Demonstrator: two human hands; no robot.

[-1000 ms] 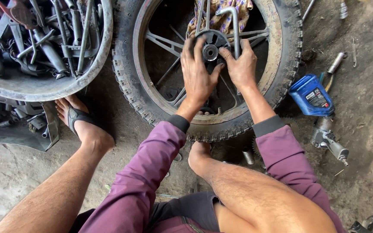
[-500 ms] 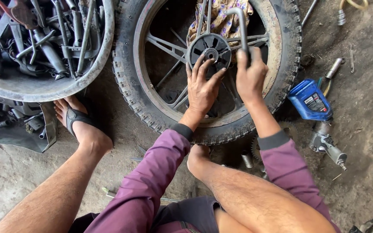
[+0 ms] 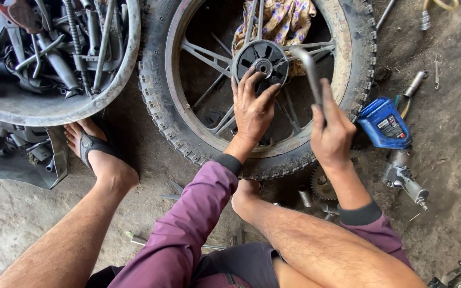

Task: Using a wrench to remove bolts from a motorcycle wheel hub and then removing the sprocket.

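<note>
We sit on the floor with one wheel lying flat before us. Our left hand rests on the black hub at the middle of the wheel, fingers spread and open, pressing but not closed around anything. Our right hand has its grip closed on a bent metal tool, whose upper end reaches toward the hub.

To do this step well, we think the left hand should keep the hub steady while the tool's end is seated fully on the middle part before any force is given. It looks wise to pull slowly, because the tool may slip off and hit the spokes.

Now we count. There is one wheel with a knobby tyre, and one patterned cloth under it. One blue can stands just beside the tyre on the right, and one toothed gear lies partly under our right wrist. Near it is one small metal sleeve. One round tub at the upper left holds many metal parts; we cannot count them exactly. One sandal is on our left foot.
</note>
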